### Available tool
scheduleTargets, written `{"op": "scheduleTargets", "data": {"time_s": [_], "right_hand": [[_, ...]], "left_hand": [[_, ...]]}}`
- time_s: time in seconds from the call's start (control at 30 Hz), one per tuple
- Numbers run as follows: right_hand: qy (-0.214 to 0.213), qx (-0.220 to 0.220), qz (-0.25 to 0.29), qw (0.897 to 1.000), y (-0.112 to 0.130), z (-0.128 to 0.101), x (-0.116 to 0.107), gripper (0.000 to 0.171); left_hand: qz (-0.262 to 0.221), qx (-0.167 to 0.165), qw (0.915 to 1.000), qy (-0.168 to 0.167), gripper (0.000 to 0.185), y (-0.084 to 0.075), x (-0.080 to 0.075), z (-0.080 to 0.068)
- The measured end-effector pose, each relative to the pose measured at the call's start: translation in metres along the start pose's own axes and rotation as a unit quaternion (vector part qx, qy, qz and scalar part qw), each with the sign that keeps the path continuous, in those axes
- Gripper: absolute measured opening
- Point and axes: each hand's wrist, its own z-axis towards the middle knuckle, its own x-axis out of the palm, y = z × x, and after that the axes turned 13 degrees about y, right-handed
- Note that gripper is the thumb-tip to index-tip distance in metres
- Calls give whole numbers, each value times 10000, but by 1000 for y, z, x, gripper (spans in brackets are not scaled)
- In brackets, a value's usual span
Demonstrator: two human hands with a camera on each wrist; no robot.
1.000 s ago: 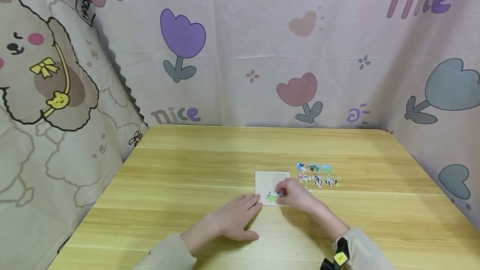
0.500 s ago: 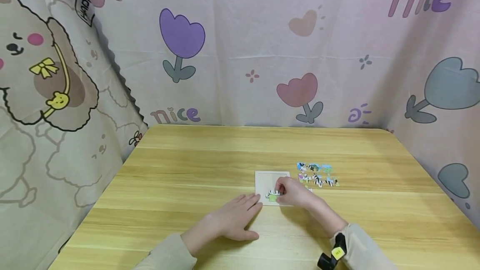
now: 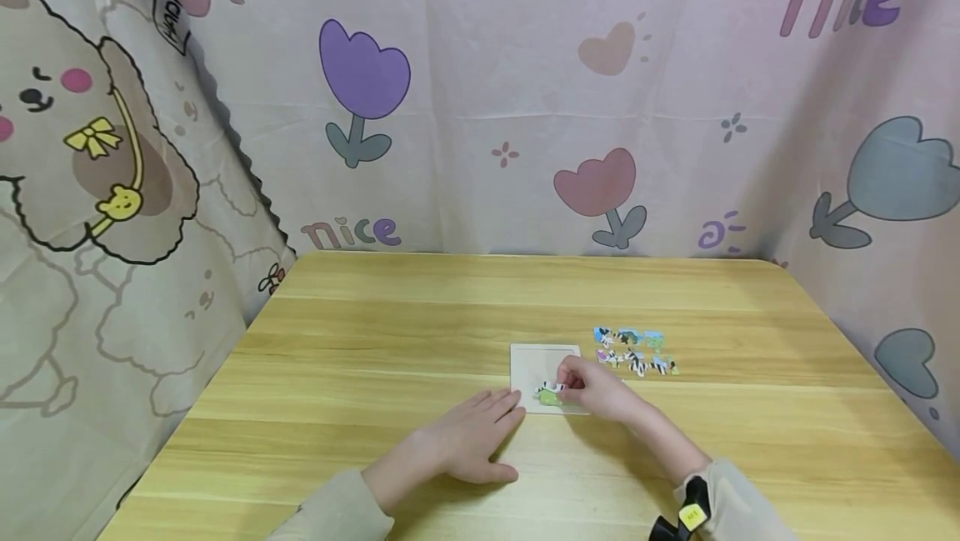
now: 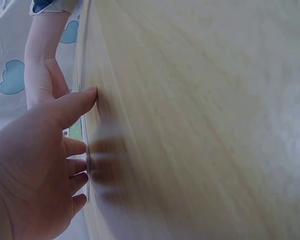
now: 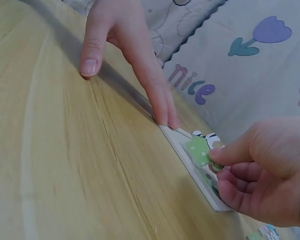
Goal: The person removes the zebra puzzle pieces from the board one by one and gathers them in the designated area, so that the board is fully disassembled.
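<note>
A white puzzle board (image 3: 527,366) lies on the wooden table in front of me. My right hand (image 3: 600,391) is over its near right part and pinches a green puzzle piece (image 5: 198,151) with black-and-white markings between thumb and fingers. The piece is tilted up from the board in the right wrist view. Another green patch shows beneath it, partly hidden by the fingers. My left hand (image 3: 472,434) lies flat with spread fingers, its fingertips touching the board's left edge. In the left wrist view its fingers (image 4: 76,165) rest along that edge.
Several loose puzzle pieces (image 3: 636,360) with zebra stripes, blue and green lie in two rows right of the board. The wooden table (image 3: 360,333) reaches back to a printed curtain (image 3: 480,91). A black wrist camera (image 3: 686,512) is strapped at my right sleeve.
My right hand has shifted slightly right, and the green puzzle piece in it has tilted up off the board. The small loose piece near that hand is now out of sight. My left hand stays put.
</note>
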Motion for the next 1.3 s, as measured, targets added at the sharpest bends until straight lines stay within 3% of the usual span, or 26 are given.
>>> {"op": "scheduleTargets", "data": {"time_s": [0.2,0.47,0.83,1.3], "right_hand": [[-97,-20,419,9991,-6,-12,-6,11],[-236,49,210,9995,-29,-38,-25,10],[-582,657,489,9949,-51,-75,-57,19],[-407,1318,282,9900,-69,-79,-75,18]], "left_hand": [[7,-11,10000,0,79,0,1,2],[57,-12,10000,-16,79,0,2,3],[-22,-15,10000,-17,79,0,2,3],[37,-19,10000,-22,79,2,4,6]]}}
